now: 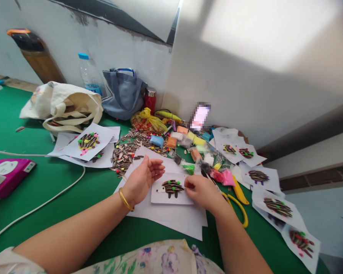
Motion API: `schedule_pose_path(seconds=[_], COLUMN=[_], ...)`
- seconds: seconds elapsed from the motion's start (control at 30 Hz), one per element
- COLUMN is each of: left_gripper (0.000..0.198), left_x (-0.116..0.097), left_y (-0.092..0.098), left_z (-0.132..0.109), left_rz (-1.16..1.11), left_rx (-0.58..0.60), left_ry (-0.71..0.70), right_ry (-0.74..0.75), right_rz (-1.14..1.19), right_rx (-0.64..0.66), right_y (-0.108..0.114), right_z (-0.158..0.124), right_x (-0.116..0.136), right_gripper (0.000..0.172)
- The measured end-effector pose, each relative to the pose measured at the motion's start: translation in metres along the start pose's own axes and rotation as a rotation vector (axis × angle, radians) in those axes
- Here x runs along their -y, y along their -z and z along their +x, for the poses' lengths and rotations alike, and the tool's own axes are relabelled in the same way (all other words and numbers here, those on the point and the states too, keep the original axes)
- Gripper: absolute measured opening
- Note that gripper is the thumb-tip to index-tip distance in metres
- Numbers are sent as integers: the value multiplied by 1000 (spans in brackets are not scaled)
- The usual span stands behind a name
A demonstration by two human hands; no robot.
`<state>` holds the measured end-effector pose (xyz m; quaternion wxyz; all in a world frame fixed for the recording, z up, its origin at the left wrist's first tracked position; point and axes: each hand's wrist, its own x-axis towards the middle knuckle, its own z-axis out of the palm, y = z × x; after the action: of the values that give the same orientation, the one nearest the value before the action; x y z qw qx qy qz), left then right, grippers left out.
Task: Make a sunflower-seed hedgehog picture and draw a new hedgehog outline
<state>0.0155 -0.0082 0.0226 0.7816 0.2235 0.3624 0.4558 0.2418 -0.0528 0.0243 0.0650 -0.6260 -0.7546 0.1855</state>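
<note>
A small white card (157,199) lies on several larger white sheets (171,220). On it is a hedgehog picture (173,187) made of striped sunflower seeds, with green dots and dark brown legs. My left hand (145,177), with a gold bangle at the wrist, hovers by the card's upper left side, fingers loosely stretched and holding nothing. At the card's right edge my right hand (201,191) has its thumb and fingers pressed together beside the hedgehog's tail end. What sits between those fingertips, if anything, is hidden.
Beyond the hands are a sunflower seed pile (125,152) and several clay packets (198,140). Yellow-handled scissors (242,211) and a yellow cutter (240,190) lie right. Hedgehog cards (277,207) line the right edge; others (88,146) lie left. A white cable (45,205) crosses the green table.
</note>
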Motion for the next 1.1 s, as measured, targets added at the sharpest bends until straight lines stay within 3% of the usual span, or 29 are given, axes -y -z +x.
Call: schedule_pose_path(seconds=[0.4,0.87,1.1], left_gripper=[46,47,47], left_x=[0,1,1], left_y=[0,2,2], left_z=[-1,1,2], left_rz=[4,2,0], left_rx=[-4,4,-1], left_ry=[-2,-8,1], right_ry=[-36,13,-38], right_rz=[-21,-21,-28], right_rx=[54,78,65], right_y=[-9,0,3], right_z=[4,2,-3], right_x=[1,0,5], right_gripper=[8,10,10])
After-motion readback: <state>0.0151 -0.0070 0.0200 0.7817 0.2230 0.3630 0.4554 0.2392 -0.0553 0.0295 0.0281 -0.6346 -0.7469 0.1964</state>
